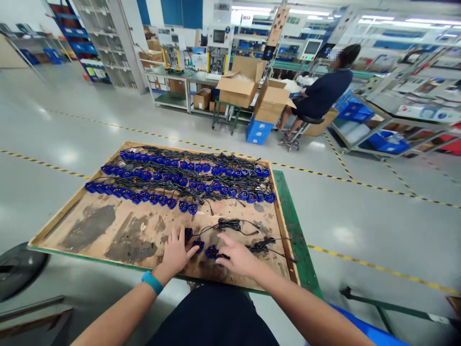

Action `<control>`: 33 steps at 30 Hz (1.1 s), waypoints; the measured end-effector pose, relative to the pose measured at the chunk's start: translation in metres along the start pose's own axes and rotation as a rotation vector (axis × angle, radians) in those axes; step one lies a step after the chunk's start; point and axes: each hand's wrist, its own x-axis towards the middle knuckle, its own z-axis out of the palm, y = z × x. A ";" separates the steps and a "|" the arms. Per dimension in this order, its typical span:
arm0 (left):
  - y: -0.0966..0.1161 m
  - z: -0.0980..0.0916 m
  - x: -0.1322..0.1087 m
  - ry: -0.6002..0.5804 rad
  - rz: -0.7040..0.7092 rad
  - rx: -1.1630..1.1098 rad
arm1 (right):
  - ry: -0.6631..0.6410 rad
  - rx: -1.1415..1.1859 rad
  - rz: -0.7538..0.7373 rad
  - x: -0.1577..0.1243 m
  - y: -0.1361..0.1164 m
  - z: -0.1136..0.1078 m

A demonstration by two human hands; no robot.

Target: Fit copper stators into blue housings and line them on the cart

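Note:
My left hand [175, 253] lies with its fingers spread on the bare wooden board. Its index finger is beside one blue round plug-like part [188, 234], and its thumb tip touches another blue part [198, 246]. My right hand [236, 257] has its thumb and fingers around a blue part [222, 258], which they partly cover. Between the hands sits one more blue part [211, 252]. Black cable bundles [229, 224] trail from these parts to the right. A blue band [152, 282] is on my left wrist.
Farther back in the rimmed wooden tray [284, 230], several rows of blue parts [156, 176] lie with bundled black cables. A green edge [297, 230] borders it on the right. Beyond stand open cardboard boxes [236, 91], a blue crate [258, 132] and a seated person [326, 93].

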 end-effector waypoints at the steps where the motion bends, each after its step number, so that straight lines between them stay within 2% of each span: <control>1: -0.011 0.000 0.002 0.007 0.133 0.034 | 0.057 -0.009 0.052 0.002 0.008 -0.007; 3: -0.026 -0.002 0.011 -0.011 0.422 0.073 | 0.107 -0.076 0.189 0.013 0.028 -0.019; 5: -0.031 -0.003 0.021 -0.058 0.648 0.101 | 0.058 -0.167 0.313 0.028 0.047 -0.026; 8: -0.030 -0.001 0.032 -0.123 0.748 0.133 | -0.071 -0.257 0.320 0.050 0.068 -0.028; 12: -0.020 0.008 0.028 -0.163 0.656 0.147 | -0.134 -0.264 0.225 0.067 0.078 -0.027; 16: 0.000 0.017 0.015 -0.148 0.433 0.155 | -0.167 -0.281 0.164 0.074 0.078 -0.030; 19: 0.012 0.019 0.010 -0.150 0.320 0.137 | -0.170 -0.286 0.125 0.079 0.077 -0.039; 23: 0.008 0.018 0.013 -0.251 0.254 0.136 | -0.105 -0.268 0.068 0.091 0.085 -0.058; 25: 0.006 0.015 0.021 -0.304 0.219 0.135 | -0.061 -0.261 0.061 0.101 0.093 -0.068; 27: 0.013 0.010 0.034 -0.315 0.176 0.131 | -0.029 -0.261 0.086 0.112 0.103 -0.077; 30: 0.039 0.001 0.061 -0.305 0.113 0.142 | 0.009 -0.278 0.180 0.120 0.113 -0.086; 33: 0.066 -0.006 0.092 -0.312 0.050 0.166 | 0.056 -0.302 0.282 0.113 0.103 -0.081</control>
